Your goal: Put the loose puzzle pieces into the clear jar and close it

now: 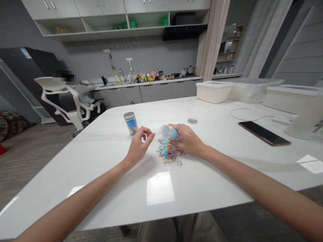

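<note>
Tipped on its side, a clear jar with a colourful label [169, 133] has its open mouth facing left, with my right hand [187, 139] wrapped round its body. A pile of small multicoloured puzzle pieces [169, 152] lies on the white table just below the jar. My left hand [140, 144] is held left of the pile, its fingers curved and apart with nothing between them. Just behind it a blue jar with a silver lid [130, 123] stands upright. A loose round lid [192, 121] lies flat behind my right hand.
A black phone [264, 133], a white bottle [307, 115] and a cable are on the table [116, 200] at the right. Lidded plastic boxes [214, 93] stand at the back right. A person sits in a white chair [77, 105] beyond the table.
</note>
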The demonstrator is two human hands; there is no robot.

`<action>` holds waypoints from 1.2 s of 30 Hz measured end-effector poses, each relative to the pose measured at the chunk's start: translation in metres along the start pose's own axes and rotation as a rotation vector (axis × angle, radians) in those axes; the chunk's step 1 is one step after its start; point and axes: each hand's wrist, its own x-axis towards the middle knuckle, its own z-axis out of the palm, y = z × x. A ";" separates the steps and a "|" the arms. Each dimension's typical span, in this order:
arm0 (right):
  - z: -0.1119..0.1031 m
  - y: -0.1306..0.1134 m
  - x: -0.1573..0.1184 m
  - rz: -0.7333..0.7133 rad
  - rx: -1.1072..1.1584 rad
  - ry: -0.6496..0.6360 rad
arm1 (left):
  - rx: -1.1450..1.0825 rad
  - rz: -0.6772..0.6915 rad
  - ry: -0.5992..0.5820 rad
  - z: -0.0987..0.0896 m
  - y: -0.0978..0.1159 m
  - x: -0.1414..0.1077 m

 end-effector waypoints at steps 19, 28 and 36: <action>0.009 0.017 0.002 0.494 0.262 0.166 | 0.036 0.006 -0.773 -0.005 -0.024 0.002; 0.011 0.019 0.005 0.538 0.439 0.261 | 0.006 0.000 -0.784 -0.005 -0.029 0.001; 0.008 0.021 0.004 0.528 0.397 0.304 | 0.036 0.028 -0.784 -0.005 -0.025 0.001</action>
